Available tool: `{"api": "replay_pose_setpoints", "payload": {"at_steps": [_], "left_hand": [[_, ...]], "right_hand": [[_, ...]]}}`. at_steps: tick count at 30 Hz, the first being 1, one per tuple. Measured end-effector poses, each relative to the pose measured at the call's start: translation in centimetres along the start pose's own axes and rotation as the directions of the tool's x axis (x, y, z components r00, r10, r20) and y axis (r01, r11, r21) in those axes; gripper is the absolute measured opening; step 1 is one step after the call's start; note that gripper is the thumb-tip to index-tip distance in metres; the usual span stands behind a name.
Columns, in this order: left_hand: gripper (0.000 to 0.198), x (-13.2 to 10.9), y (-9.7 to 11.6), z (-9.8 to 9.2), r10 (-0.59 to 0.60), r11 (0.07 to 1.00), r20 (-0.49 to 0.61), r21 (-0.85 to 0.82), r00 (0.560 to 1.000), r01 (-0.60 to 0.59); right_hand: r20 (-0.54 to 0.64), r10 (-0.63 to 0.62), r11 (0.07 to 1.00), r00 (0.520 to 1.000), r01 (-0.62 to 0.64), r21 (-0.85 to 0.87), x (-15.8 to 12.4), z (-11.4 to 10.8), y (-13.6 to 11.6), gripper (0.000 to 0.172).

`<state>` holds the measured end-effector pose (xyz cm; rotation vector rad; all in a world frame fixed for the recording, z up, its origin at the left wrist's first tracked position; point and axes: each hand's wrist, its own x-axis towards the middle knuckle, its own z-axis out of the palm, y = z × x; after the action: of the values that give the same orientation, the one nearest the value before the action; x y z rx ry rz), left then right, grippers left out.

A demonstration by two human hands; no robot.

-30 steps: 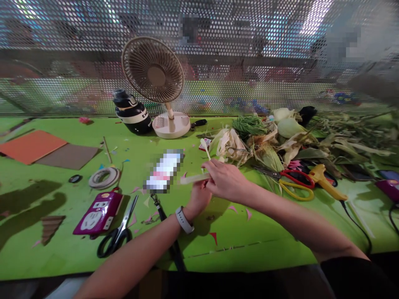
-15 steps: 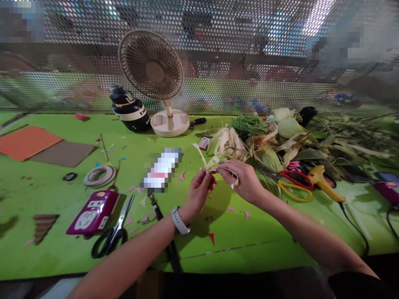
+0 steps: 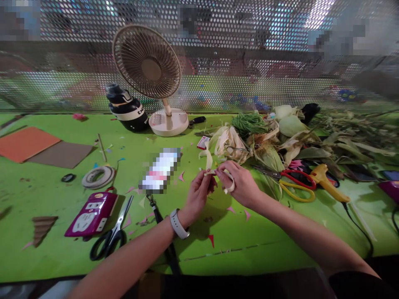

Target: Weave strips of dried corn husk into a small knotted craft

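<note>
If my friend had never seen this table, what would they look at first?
Probably the big round fan, standing at the back, left of centre, on the bright green table. Next, the left hand and right hand in the middle, holding pale ribbony stuff, and the heap of husks to the right.

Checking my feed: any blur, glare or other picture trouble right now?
Head view: the pale, ribbon-like strip being held looks soft, its fine texture lost; head view: coarse pixel blocks cover the bright rectangular phone; head view: the glossy purple plastic power strip catches highlights; head view: shapes behind the perforated grey metal screen are hazy.
</note>
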<state>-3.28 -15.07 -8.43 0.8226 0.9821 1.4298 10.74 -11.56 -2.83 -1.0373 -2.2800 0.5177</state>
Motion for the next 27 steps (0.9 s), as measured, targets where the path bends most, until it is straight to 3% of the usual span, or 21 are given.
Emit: {"api": "replay_pose_setpoints", "payload": {"at_steps": [5,14,19,27], "left_hand": [[0.032,-0.10,0.23,0.16,-0.016,0.998,0.011,-0.053,1.000,0.016],[0.033,-0.31,0.52,0.67,-0.060,0.979,-0.014,-0.198,0.998,0.056],[0.032,-0.31,0.21,0.61,-0.070,0.973,-0.048,-0.224,0.996,0.057],[0.027,-0.31,-0.11,0.22,-0.055,0.976,0.000,-0.210,0.998,0.054]], "right_hand": [[0.075,0.064,0.997,0.995,-0.067,0.041,0.07,0.21,0.29,0.020],[0.033,0.089,0.975,0.996,-0.094,0.200,0.43,0.23,0.64,0.018],[0.028,0.108,0.980,0.994,-0.111,0.167,0.37,0.28,0.71,0.019],[0.000,0.081,0.983,0.997,-0.079,0.164,0.33,0.46,0.89,0.020]]}}
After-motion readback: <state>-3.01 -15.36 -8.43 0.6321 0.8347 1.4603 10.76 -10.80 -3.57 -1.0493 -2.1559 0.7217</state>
